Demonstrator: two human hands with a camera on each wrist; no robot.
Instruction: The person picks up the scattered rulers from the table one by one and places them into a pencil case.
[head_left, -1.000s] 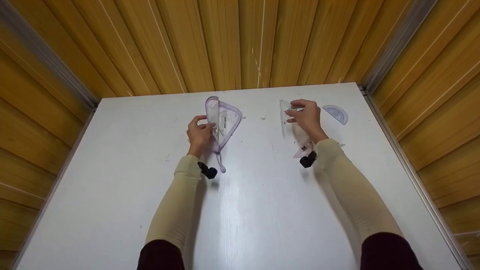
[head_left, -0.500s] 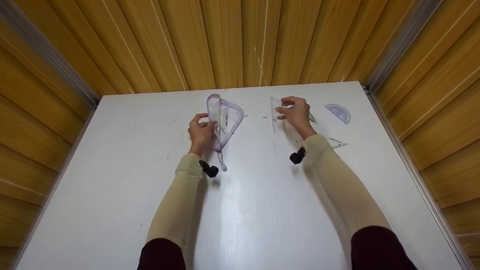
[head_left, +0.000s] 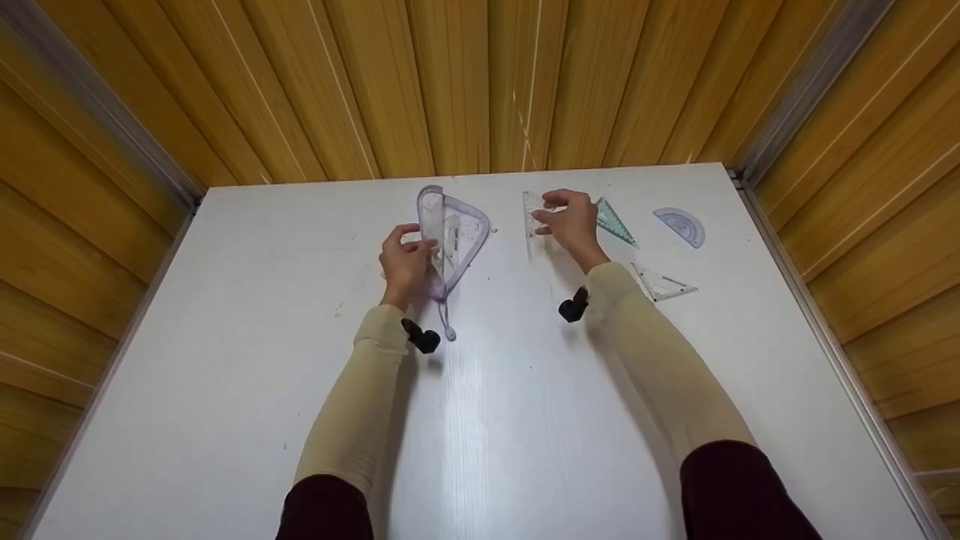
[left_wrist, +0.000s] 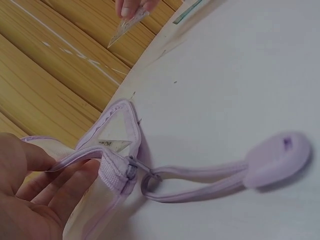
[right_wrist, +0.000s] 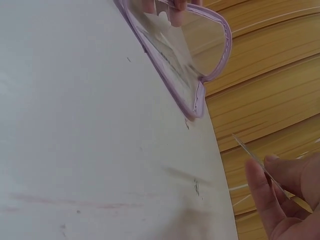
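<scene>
In the head view my left hand (head_left: 405, 262) pinches the near left edge of a clear pouch with lilac trim (head_left: 480, 225), holding its mouth apart. Inside the pouch lies a clear piece with black print (left_wrist: 112, 144). A lilac pull tab (left_wrist: 280, 159) dangles from the zip end. To the right, my right hand (head_left: 571, 223) pinches a clear flat set square (head_left: 531, 214) with printed marks between thumb and fingers, raised off the table and apart from the pouch. The right wrist view shows this set square edge-on.
Right of my right hand a green set square (head_left: 616, 223), a bluish protractor (head_left: 681, 227) and another clear set square (head_left: 665, 287) lie on the white table (head_left: 495, 420). Wood-patterned walls (head_left: 450, 90) stand behind and at both sides.
My right hand has moved left toward the pouch with the clear set square, uncovering the green one. A pinkish set square is now hidden by the right forearm. My left hand keeps its grip.
</scene>
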